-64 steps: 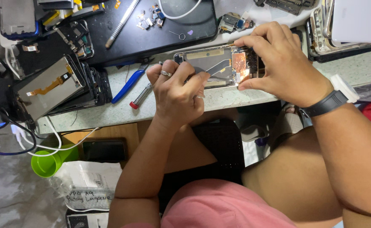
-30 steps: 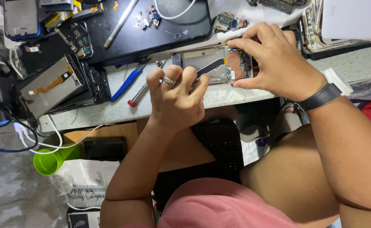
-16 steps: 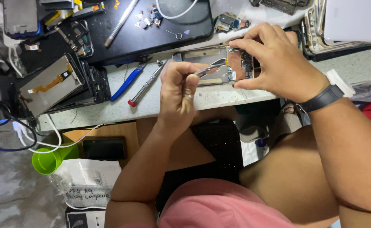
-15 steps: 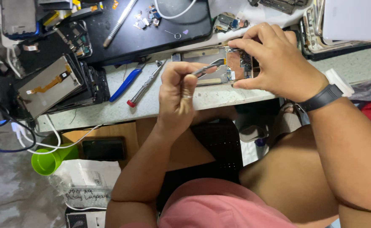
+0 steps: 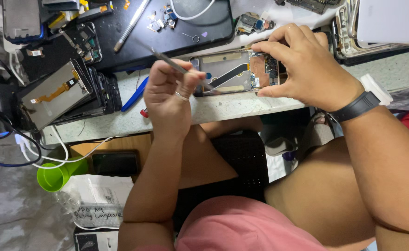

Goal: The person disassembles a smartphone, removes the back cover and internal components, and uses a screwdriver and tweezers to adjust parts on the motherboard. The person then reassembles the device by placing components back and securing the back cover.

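Cluttered speckled worktop (image 5: 241,104): left hand (image 5: 169,95) pinches tweezers (image 5: 174,66), right hand (image 5: 309,65) grips opened phone (image 5: 234,72).

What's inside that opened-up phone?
The opened phone shows a silvery plate, a dark ribbon strip slanting across it, a blue dot and a small circuit board. The right hand covers its far end, so that part cannot be seen.

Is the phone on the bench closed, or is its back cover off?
Open: the phone shows its circuit board and ribbon cable, held by the right hand.
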